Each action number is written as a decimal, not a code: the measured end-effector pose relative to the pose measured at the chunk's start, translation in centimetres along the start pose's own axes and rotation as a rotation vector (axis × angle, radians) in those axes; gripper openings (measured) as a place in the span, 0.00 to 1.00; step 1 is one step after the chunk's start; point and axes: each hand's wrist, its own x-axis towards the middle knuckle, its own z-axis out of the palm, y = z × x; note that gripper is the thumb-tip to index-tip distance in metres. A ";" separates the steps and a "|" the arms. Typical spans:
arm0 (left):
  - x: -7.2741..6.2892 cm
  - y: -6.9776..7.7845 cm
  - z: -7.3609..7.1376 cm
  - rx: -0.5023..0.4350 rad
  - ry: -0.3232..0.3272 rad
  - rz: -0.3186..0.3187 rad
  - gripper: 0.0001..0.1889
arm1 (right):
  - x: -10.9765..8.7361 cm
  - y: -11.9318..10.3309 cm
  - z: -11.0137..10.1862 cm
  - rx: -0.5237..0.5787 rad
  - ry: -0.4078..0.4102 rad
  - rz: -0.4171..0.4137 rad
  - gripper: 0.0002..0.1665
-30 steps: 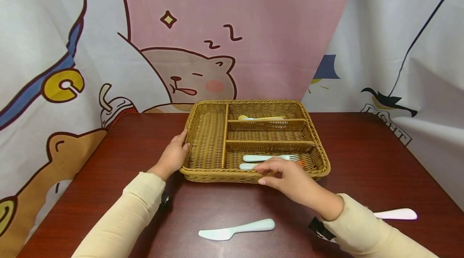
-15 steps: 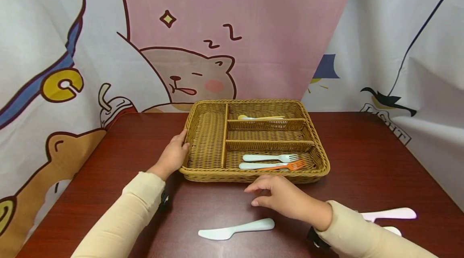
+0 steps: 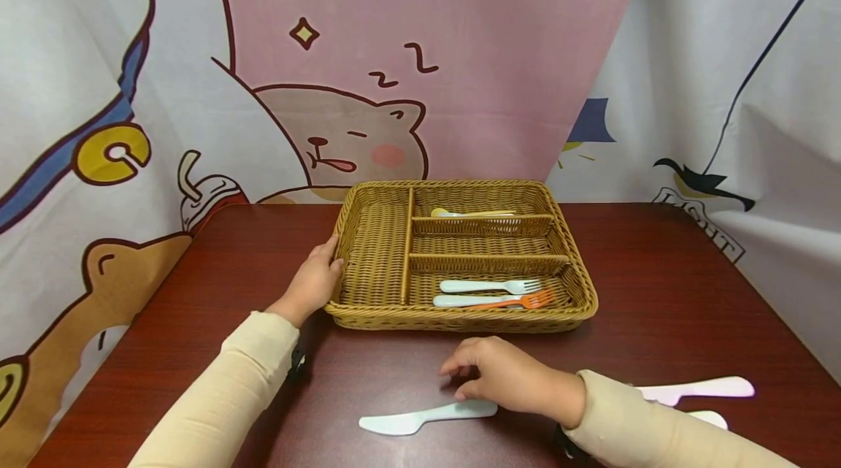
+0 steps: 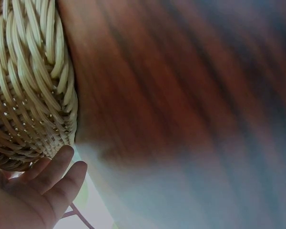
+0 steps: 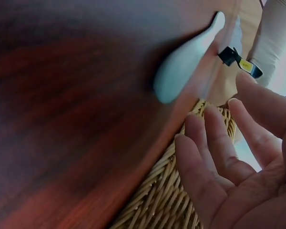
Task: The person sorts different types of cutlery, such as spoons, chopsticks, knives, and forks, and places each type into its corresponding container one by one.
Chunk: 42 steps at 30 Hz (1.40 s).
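My left hand (image 3: 311, 282) rests against the left side of a woven cutlery basket (image 3: 373, 252). In the left wrist view its fingers (image 4: 55, 167) lie extended beside the wicker wall. My right hand (image 3: 509, 374) hovers over the handle end of a pale green table knife (image 3: 397, 423), thumb and fingers apart with nothing between them. The right wrist view has this knife (image 5: 183, 71) on the tabletop, beyond the spread fingers. In the basket's front compartment lie a pale fork (image 3: 476, 285), another pale piece of cutlery (image 3: 453, 301) and an orange fork (image 3: 537, 299) overlapping it.
A yellow-and-white piece of cutlery (image 3: 440, 213) lies in the basket's back compartment. Two pale handles, one pinkish white (image 3: 719, 386) and one partly hidden (image 3: 711, 419), show beside the right sleeve (image 3: 647, 417). A printed cloth (image 3: 499, 74) hangs behind the dark red table (image 3: 236, 256).
My right hand has withdrawn from the basket's front compartment toward me, down to the pale green knife, uncovering the orange fork. The left hand and basket have stayed in place.
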 end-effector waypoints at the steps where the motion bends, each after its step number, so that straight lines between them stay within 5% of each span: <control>1: 0.1 0.0 0.0 0.000 0.000 -0.002 0.30 | 0.0 0.0 0.1 -0.008 -0.003 -0.002 0.15; 22: 0.3 -0.5 0.2 0.007 -0.010 -0.018 0.30 | 0.1 0.2 1.2 -0.184 -0.063 -0.054 0.16; 42: 0.3 -0.3 0.0 -0.004 -0.027 -0.020 0.30 | 0.7 -0.2 1.2 -0.164 -0.132 -0.042 0.16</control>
